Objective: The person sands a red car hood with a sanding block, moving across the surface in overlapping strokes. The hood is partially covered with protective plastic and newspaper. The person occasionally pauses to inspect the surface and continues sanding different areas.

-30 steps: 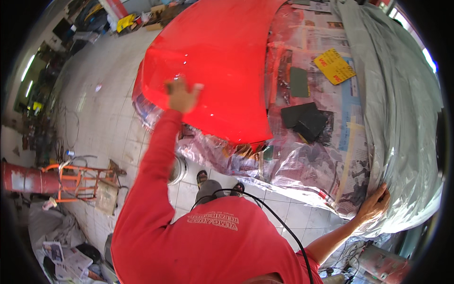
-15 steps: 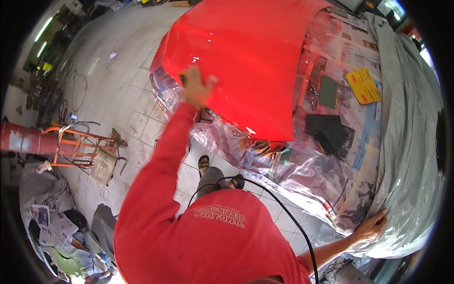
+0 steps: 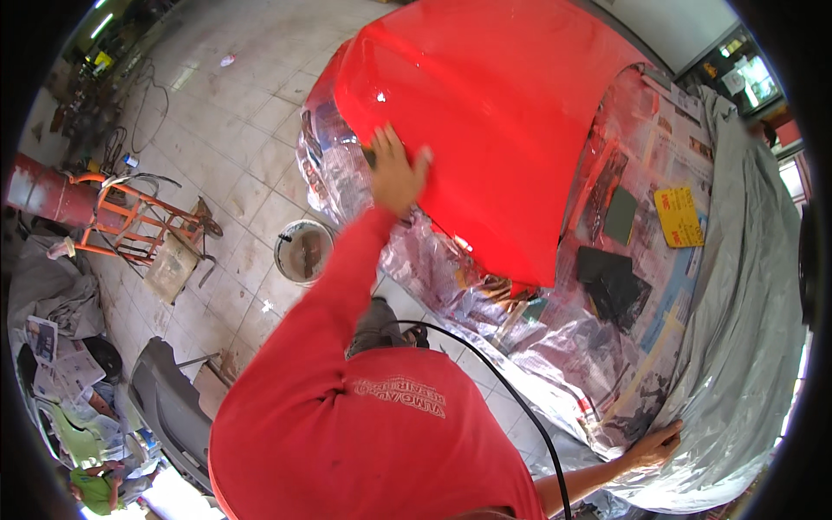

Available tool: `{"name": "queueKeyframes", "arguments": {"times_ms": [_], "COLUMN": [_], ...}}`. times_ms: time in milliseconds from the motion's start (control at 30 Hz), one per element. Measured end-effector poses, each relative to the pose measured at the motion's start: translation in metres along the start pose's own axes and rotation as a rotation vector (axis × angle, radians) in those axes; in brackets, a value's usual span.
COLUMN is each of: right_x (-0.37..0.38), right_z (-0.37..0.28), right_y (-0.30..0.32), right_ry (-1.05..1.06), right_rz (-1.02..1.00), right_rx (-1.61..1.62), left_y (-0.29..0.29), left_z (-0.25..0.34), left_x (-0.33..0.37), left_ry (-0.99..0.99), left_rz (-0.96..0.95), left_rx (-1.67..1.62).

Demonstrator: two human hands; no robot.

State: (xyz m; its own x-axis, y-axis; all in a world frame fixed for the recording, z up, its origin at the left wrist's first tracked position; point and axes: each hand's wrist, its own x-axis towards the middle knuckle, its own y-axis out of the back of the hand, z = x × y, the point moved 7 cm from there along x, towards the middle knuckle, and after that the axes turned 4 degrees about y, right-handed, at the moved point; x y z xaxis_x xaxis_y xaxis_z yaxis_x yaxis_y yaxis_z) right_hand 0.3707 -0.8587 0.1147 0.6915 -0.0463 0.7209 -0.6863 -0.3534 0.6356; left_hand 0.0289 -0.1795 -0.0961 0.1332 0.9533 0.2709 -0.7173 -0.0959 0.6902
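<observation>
My left hand [image 3: 398, 173] presses down on the near left edge of a glossy red car hood [image 3: 485, 130]. A dark sanding pad [image 3: 370, 157] shows partly beneath its fingers; the palm hides the remainder. Far to the lower right, my right hand [image 3: 656, 447] rests on the edge of a grey plastic cover [image 3: 745, 347], its fingers reaching forward. Between the hands, clear film and newspaper masking [image 3: 659, 303] cover the car body. Black sandpaper sheets [image 3: 614, 282], a grey-green sheet [image 3: 620, 214] and a yellow-backed sandpaper sheet [image 3: 679, 217] lie on it.
A white bucket [image 3: 279, 251] stands on the tiled floor [image 3: 251, 165] near my left arm. Farther left are an orange hand truck [image 3: 130, 217] and a red cylinder [image 3: 43, 191]. A grey car panel [image 3: 160, 407] lies lower left. A black hose [image 3: 520, 381] crosses my front.
The whole view has shifted, and the bucket has come into sight. My left hand stays on the hood near its left edge with the pad. My right hand remains at the grey cover.
</observation>
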Motion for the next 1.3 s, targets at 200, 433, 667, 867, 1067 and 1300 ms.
{"name": "queueKeyframes", "arguments": {"times_ms": [200, 433, 667, 867, 1067, 1300], "right_x": [0.001, 0.004, 0.003, -0.009, -0.009, -0.032], "right_z": [0.019, 0.013, 0.025, 0.014, -0.003, 0.014], "right_y": [0.001, -0.004, -0.003, 0.006, 0.015, 0.016], "right_ry": [-0.009, -0.067, 0.044, -0.07, 0.058, -0.049], "right_rz": [0.051, -0.006, 0.036, 0.026, 0.127, 0.114], "right_rx": [-0.022, 0.007, -0.051, 0.014, 0.209, 0.64], "left_y": [0.008, 0.006, 0.027, -0.006, -0.013, -0.04], "left_z": [-0.023, -0.029, -0.068, -0.018, -0.033, 0.138], "left_x": [0.036, 0.044, 0.079, 0.02, 0.032, -0.186], "left_ry": [0.022, 0.011, 0.061, -0.012, 0.085, -0.243], "left_rz": [-0.033, 0.129, 0.011, -0.004, -0.03, 0.041], "left_rx": [-0.061, 0.071, -0.054, -0.069, -0.11, -0.114]}}
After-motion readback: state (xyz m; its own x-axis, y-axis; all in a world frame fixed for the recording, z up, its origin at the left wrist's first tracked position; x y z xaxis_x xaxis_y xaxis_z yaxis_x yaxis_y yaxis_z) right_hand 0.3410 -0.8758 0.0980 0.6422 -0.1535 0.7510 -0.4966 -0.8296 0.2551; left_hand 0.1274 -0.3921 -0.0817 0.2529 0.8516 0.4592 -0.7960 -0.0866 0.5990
